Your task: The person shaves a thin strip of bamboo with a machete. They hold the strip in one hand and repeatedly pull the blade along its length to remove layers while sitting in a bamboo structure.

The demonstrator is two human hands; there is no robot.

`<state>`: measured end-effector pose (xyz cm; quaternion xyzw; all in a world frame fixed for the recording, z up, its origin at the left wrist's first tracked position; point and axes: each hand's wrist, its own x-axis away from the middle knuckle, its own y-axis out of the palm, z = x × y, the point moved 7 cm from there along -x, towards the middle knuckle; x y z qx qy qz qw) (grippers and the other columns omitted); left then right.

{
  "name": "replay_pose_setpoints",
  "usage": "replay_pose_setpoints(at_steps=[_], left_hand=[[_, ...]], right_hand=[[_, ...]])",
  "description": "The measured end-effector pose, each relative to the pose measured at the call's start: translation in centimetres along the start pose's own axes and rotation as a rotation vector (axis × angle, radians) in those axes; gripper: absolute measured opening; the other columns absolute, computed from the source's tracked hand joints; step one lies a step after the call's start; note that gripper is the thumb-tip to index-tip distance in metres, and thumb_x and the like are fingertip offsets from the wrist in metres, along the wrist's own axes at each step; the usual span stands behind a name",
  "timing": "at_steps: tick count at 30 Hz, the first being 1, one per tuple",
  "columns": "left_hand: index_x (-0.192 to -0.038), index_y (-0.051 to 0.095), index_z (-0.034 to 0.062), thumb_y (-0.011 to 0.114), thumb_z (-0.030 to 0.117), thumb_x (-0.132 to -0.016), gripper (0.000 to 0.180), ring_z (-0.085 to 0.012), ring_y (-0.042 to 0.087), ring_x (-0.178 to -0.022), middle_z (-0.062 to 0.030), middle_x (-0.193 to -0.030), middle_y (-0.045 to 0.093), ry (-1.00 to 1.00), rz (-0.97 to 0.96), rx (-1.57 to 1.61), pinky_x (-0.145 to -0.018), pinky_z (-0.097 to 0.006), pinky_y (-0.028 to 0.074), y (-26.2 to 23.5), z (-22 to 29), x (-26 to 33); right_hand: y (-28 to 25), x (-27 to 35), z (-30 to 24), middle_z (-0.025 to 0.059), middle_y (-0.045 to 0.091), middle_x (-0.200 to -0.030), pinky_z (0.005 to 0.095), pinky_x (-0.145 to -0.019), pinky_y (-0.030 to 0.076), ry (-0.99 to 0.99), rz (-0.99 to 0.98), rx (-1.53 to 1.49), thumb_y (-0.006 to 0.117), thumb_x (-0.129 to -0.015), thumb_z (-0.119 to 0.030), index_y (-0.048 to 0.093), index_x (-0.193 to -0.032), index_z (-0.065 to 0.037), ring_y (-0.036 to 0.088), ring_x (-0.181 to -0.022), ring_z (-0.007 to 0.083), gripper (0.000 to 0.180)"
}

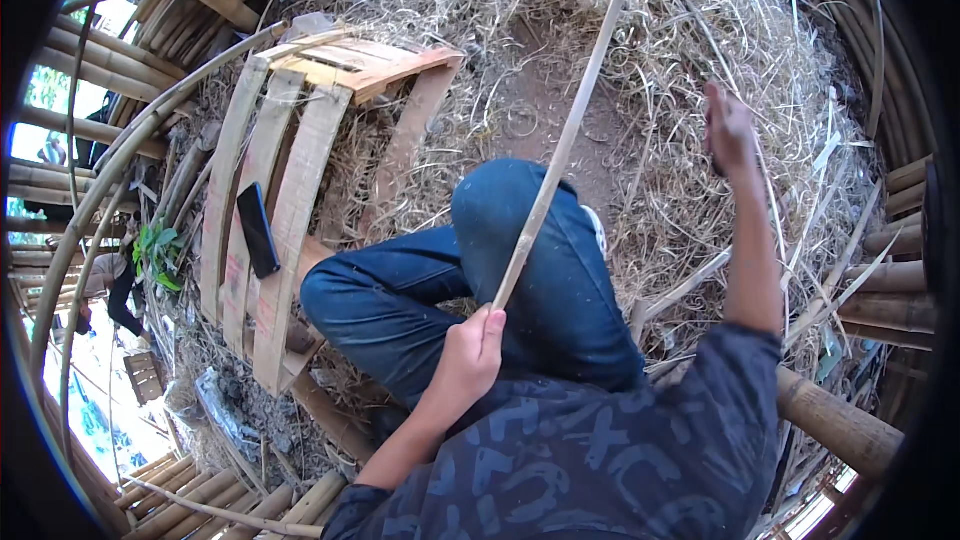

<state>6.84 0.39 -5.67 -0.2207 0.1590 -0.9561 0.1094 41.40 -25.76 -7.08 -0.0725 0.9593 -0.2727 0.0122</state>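
My left hand is closed round the lower end of a long, pale bamboo strip, thumb along its top. The strip slants up and right across my bent knee and leaves the picture at the top edge. Off to the right, my right hand is held out above the shavings, apart from the strip. Its fingers look curled in, with something small and dark at the palm side, too unclear to name.
Curly bamboo shavings cover much of the ground. At left stands a slatted wooden crate with a black phone on it. A thick bamboo pole lies at lower right. Bamboo walls and a green plant edge the space.
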Motion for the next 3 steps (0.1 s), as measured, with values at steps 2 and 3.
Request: replay_pose_setpoints(at_steps=[2, 3], left_hand=[[-0.085, 0.052, -0.0045, 0.044, 0.022, -0.1, 0.032, -0.0259, 0.048, -0.045, -0.0186, -0.054, 0.044, 0.01, -0.007, -0.019, -0.046, -0.037, 0.034, 0.0, 0.3, -0.8], [-0.085, 0.052, -0.0045, 0.044, 0.022, -0.1, 0.032, -0.0259, 0.048, -0.045, -0.0186, -0.054, 0.044, -0.001, -0.028, -0.032, -0.046, -0.037, 0.034, 0.2, 0.1, -0.8]], right_hand=[[1.9, 3.3, -1.1, 0.001, 0.041, -0.046, 0.0317, -0.036, 0.031, -0.261, -0.026, 0.061, 0.046, -0.095, -0.052, 0.042, -0.052, -0.01, 0.042, -0.04, 0.0123, 0.06], [3.7, 5.0, -2.4, 0.0124, 0.066, -0.067, 0.0322, -0.045, 0.044, -0.378, -0.045, -0.005, 0.056, -0.09, -0.053, 0.074, -0.09, -0.008, 0.056, -0.049, 0.0221, 0.048]])
